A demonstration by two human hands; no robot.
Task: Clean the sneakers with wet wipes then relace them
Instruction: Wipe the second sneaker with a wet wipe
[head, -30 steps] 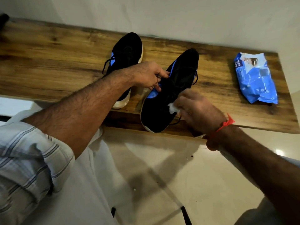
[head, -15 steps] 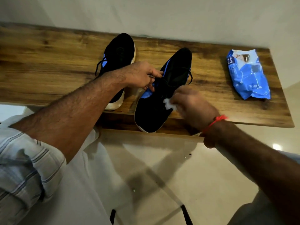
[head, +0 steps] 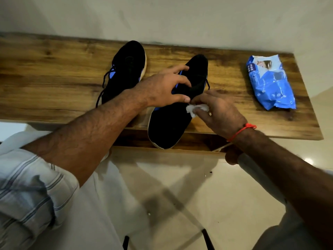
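Two black sneakers with blue accents and pale soles lie on a wooden shelf (head: pixel 54 82). The far sneaker (head: pixel 127 69) rests to the left with its black laces loose. The near sneaker (head: pixel 167 127) hangs its toe over the shelf's front edge. My left hand (head: pixel 165 87) hovers over this sneaker's opening with fingers spread and the thumb touching its upper. My right hand (head: pixel 219 110) pinches a crumpled white wet wipe (head: pixel 196 108) against the sneaker's right side.
A blue pack of wet wipes (head: pixel 270 83) lies on the right end of the shelf. A pale wall rises right behind the shelf. Below the front edge are a glossy tiled floor and my lap in light clothing.
My left hand has opened from a pinch at the near sneaker's laces, its fingers now spread. The right hand with the wipe has slid slightly up the shoe's side.
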